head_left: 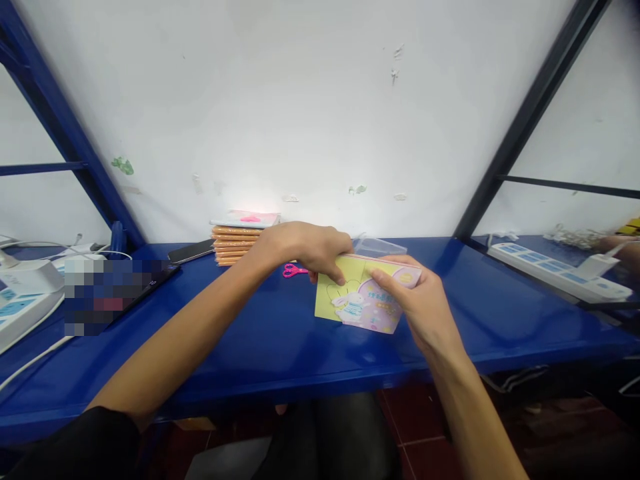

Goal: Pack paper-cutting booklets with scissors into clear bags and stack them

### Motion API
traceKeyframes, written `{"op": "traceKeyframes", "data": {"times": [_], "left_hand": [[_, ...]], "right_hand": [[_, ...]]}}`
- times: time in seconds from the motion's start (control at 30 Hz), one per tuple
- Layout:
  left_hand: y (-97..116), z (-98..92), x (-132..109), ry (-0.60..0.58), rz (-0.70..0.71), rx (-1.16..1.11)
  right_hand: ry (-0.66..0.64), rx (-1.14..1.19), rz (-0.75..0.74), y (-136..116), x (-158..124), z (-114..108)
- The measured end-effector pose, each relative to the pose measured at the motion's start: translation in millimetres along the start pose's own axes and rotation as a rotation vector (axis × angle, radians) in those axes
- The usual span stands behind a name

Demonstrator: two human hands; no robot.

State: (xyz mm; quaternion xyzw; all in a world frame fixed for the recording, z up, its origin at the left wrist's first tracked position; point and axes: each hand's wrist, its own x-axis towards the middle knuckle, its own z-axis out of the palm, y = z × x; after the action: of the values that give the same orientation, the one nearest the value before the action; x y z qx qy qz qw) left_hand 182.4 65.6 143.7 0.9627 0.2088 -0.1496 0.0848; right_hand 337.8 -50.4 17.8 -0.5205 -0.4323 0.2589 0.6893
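Between my hands, above the blue table (250,340), is a yellow and lilac printed card (357,303) with a white rabbit in a striped top on it. It looks folded or layered; I cannot tell which. My left hand (315,250) grips its upper left edge, thumb on the front and the other fingers mostly hidden behind. My right hand (420,290) pinches the upper right part, its thumb pressed on the front. Pink-handled scissors (293,270) lie just left of the card, partly covered by my left hand. A clear plastic container (380,247) sits behind the card.
A stack of orange-brown packets (230,247) stands at the back, with a pink and white packet (253,219) on top. A dark flat object (190,251) lies beside it. Power strips (560,270) and cables occupy both sides. A blurred-out device (145,293) rests at left.
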Motion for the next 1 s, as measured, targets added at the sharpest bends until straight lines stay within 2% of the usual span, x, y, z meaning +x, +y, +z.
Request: {"op": "traceKeyframes", "data": {"times": [0.33, 0.4, 0.57, 0.67, 0.73, 0.8, 0.87, 0.93, 1.0], "left_hand": [[2, 0.7, -1, 0.047, -0.107, 0.068], [4, -0.3, -1, 0.066, -0.072, 0.078], [3, 5.6, 14, 0.106, 0.145, -0.016], [0, 13.4, 26, 0.157, 0.142, -0.010], [0, 16.5, 30, 0.186, 0.143, 0.000], [2, 16.7, 30, 0.184, 0.135, 0.003], [5, 15.0, 28, 0.162, 0.115, -0.006], [7, 13.1, 27, 0.147, 0.098, -0.032], [8, 12.3, 27, 0.146, 0.092, -0.060]], "right_hand": [[-0.016, -0.058, 0.012, -1, -1, -2], [-0.009, -0.069, 0.006, -1, 0, -2], [0.000, -0.085, -0.009, 0, 0, 1], [0.000, -0.119, -0.032, 1, 0, 0], [0.004, -0.092, -0.044, 2, 5, -7], [0.042, -0.017, -0.074, 4, 19, -24], [0.123, 0.001, -0.112, 9, 45, -46], [0.207, -0.156, -0.081, 17, 78, -69], [0.235, -0.477, 0.011, 29, 109, -84]]}}
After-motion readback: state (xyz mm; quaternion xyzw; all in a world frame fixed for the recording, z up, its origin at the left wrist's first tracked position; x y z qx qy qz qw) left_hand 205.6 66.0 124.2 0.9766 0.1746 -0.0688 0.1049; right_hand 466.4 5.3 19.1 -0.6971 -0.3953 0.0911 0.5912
